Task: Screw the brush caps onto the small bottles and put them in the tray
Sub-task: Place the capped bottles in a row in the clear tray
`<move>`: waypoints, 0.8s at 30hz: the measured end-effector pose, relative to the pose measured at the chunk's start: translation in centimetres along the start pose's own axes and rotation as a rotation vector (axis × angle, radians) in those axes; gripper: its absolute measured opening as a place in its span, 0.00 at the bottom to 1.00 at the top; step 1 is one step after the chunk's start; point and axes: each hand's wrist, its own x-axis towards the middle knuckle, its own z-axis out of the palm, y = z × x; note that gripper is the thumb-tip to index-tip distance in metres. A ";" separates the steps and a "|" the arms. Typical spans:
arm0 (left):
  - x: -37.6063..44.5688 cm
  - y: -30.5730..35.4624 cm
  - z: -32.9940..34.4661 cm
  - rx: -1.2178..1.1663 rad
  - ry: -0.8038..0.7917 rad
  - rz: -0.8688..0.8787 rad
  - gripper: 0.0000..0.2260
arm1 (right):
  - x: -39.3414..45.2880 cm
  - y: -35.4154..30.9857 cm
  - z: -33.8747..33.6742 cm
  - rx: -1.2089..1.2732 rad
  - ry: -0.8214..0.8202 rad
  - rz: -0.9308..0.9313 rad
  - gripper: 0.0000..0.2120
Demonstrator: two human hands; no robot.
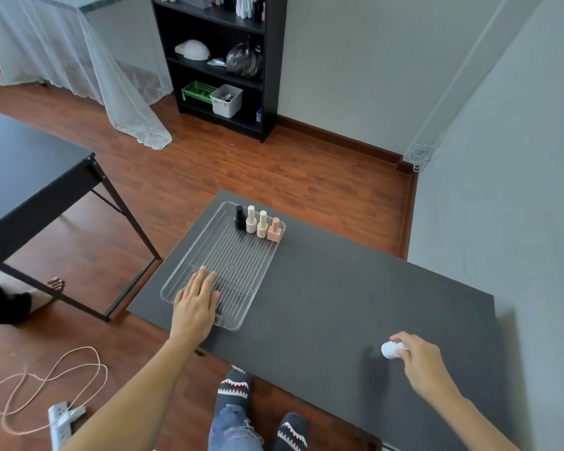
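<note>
A clear ribbed tray [176,281] lies on the dark table [323,304]. At its far end stand several capped bottles in a row: black [240,218], pale pink [251,220], cream [262,224] and peach [274,230]. My left hand [196,301] rests flat over the tray's near end, fingers spread, with something small and dark partly hidden under it. My right hand [417,362] is over the table's near right part, closed around a small white bottle [390,349] that lies tilted on its side.
A second dark table [30,177] stands to the left with a person's bare foot [51,288] under it. A black shelf [222,60] holds bins at the back. A power strip and cord [59,415] lie on the wooden floor. A wall runs along the right.
</note>
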 end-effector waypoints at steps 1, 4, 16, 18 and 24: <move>0.0 0.1 0.0 -0.001 0.003 0.000 0.20 | 0.2 -0.2 -0.1 0.006 -0.002 0.016 0.13; -0.2 0.2 -0.1 -0.005 0.002 0.002 0.20 | 1.3 -2.5 -0.6 0.056 0.004 0.014 0.09; -0.2 0.3 -0.3 -0.026 -0.041 -0.017 0.21 | 11.4 -26.6 0.4 0.212 0.047 -0.542 0.05; -0.2 0.4 -0.4 -0.025 -0.034 -0.015 0.20 | 13.2 -30.1 1.2 0.184 0.048 -0.612 0.06; -0.4 0.5 -0.5 -0.027 0.035 0.002 0.19 | 17.4 -36.5 4.6 0.122 -0.001 -0.647 0.08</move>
